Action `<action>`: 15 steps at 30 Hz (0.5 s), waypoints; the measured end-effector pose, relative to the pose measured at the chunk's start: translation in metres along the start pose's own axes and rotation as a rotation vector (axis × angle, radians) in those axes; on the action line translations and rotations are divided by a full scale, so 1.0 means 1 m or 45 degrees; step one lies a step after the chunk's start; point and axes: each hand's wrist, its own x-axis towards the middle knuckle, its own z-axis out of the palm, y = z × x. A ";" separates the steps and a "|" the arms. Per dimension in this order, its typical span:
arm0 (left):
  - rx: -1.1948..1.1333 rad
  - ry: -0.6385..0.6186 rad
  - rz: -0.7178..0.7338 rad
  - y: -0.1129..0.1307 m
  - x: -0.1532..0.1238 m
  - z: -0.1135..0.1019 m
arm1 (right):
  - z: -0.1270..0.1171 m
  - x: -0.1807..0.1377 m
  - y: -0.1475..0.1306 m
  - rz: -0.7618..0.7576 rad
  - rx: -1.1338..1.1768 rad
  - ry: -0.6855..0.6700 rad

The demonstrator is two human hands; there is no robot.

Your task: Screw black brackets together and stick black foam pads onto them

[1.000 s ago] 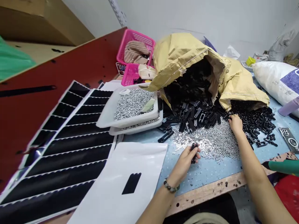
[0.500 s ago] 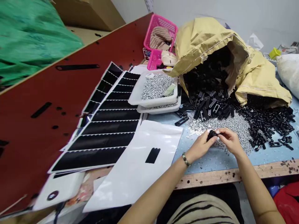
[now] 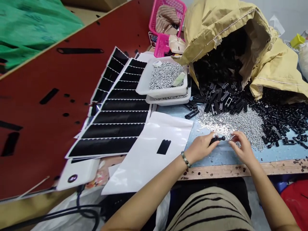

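My left hand point(image 3: 201, 148), with a beaded bracelet at its wrist, is closed on a small black plastic part point(image 3: 218, 139). The part's rounded end sticks out to the right, past the fingertips. Just right of that end is my right hand point(image 3: 242, 150), thumb and forefinger apart, with nothing visible between them. Both hands are over the near edge of a pile of small silver metal pieces point(image 3: 250, 126). Loose black plastic parts point(image 3: 226, 99) lie behind this pile, and more small black pieces point(image 3: 281, 123) spread to its right.
Yellow paper sacks point(image 3: 216, 25) spill black parts at the back. Stacked white trays point(image 3: 166, 93) hold silver pieces, beside pink baskets point(image 3: 160, 45). On the left, sheets of black stickers point(image 3: 115, 131) and a white backing sheet point(image 3: 144, 160) lie near a red board point(image 3: 31, 70).
My right hand has parted from the black part, which stays in my left hand and now shows its end. The view has shifted, so the scene sits higher in the picture.
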 end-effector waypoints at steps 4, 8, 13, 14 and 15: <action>0.136 -0.100 0.248 -0.011 0.000 0.018 | 0.017 -0.027 0.011 -0.080 -0.187 -0.092; 0.228 -0.151 0.336 -0.021 -0.001 0.022 | 0.037 -0.046 0.010 -0.081 -0.345 -0.044; 0.220 -0.192 0.366 -0.027 -0.008 0.018 | 0.030 -0.036 0.005 -0.033 -0.342 -0.031; 0.222 -0.201 0.365 -0.028 -0.009 0.018 | 0.024 -0.023 0.007 -0.018 -0.318 0.017; 0.226 -0.214 0.364 -0.029 -0.011 0.018 | 0.017 -0.006 0.012 0.004 -0.304 0.100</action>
